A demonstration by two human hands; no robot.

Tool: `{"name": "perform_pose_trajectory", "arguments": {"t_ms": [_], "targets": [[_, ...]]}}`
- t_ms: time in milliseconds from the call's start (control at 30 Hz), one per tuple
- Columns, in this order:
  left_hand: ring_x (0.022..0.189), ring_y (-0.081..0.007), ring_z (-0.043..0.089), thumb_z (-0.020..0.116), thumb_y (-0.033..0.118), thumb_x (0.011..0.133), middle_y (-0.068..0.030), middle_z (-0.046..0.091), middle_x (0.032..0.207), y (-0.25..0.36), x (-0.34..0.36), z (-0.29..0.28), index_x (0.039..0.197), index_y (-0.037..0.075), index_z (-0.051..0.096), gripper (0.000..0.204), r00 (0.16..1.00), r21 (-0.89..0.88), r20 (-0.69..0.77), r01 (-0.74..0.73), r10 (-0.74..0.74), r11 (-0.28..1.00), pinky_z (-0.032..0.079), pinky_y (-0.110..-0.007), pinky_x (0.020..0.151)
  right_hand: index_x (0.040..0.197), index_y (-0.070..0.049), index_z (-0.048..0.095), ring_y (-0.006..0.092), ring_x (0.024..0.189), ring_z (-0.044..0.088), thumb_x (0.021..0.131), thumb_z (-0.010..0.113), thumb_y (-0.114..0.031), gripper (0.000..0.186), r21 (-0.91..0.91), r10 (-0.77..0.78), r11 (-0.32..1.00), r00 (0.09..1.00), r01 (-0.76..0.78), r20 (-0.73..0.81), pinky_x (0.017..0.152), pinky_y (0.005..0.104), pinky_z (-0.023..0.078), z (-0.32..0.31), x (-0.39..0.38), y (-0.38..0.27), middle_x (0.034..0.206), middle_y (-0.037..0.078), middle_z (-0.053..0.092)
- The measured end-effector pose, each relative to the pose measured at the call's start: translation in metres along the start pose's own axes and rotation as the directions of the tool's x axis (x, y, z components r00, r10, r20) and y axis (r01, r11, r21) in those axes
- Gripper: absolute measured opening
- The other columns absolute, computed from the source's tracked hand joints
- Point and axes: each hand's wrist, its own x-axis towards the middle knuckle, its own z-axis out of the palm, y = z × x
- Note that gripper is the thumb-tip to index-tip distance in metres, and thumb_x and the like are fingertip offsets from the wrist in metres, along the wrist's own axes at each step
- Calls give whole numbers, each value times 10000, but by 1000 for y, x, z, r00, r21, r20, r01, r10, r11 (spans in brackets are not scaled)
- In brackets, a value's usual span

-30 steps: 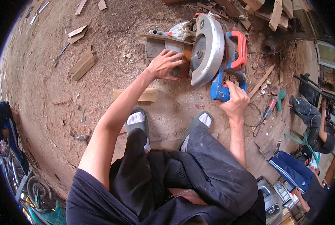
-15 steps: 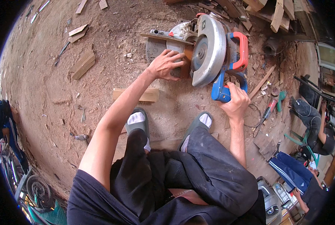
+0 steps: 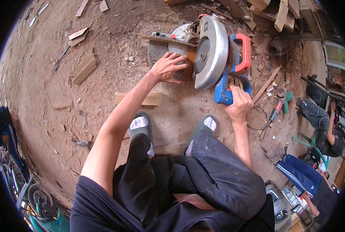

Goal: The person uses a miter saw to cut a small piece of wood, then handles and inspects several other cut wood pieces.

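A miter saw [image 3: 213,54] with a silver blade guard, a red carry handle [image 3: 244,54] and a blue trigger handle stands on the ground in front of me. My right hand [image 3: 239,101] is wrapped round the blue handle [image 3: 223,92], by its red trigger. The round blade side faces left, toward my left hand [image 3: 168,68]. That hand reaches over the saw's base, its fingers and thumb bent round a brown wooden block [image 3: 189,65] beside the blade guard. Much of the block is hidden under the fingers. Behind my knuckles runs the saw's fence [image 3: 168,39].
A short plank [image 3: 138,98] lies before my sandalled feet. Wood offcuts [image 3: 84,69] are scattered left, and a hammer [image 3: 83,143] lies lower left. An angle grinder [image 3: 276,110] with a cord lies right. Scrap wood [image 3: 282,15] is piled far right. Other people [image 3: 319,123] sit at right.
The whole view has shifted slightly to the left. Both hands keep their places on the saw and the block.
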Motion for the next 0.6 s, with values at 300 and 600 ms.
{"name": "perform_pose_trajectory", "arguments": {"t_ms": [300, 600], "targets": [[1300, -293, 497, 821, 581, 695, -80, 487, 1464, -3, -3, 4, 1263, 207, 574, 724, 1000, 38, 18, -3, 2, 999, 402, -483, 1100, 1036, -56, 681, 290, 707, 650, 758, 744, -316, 386, -22, -39, 999, 999, 39, -35, 641, 411, 493, 6, -4, 0, 800, 84, 640], [1292, -318, 510, 833, 541, 679, -87, 492, 1479, -1, 0, 1, 1219, 178, 560, 706, 1000, -11, 6, 6, -6, 1000, 401, -494, 1087, 1026, -46, 685, 280, 681, 641, 826, 687, -374, 385, -67, -51, 997, 993, 44, -103, 623, 402, 481, 12, -6, 1, 760, 85, 610]]}}
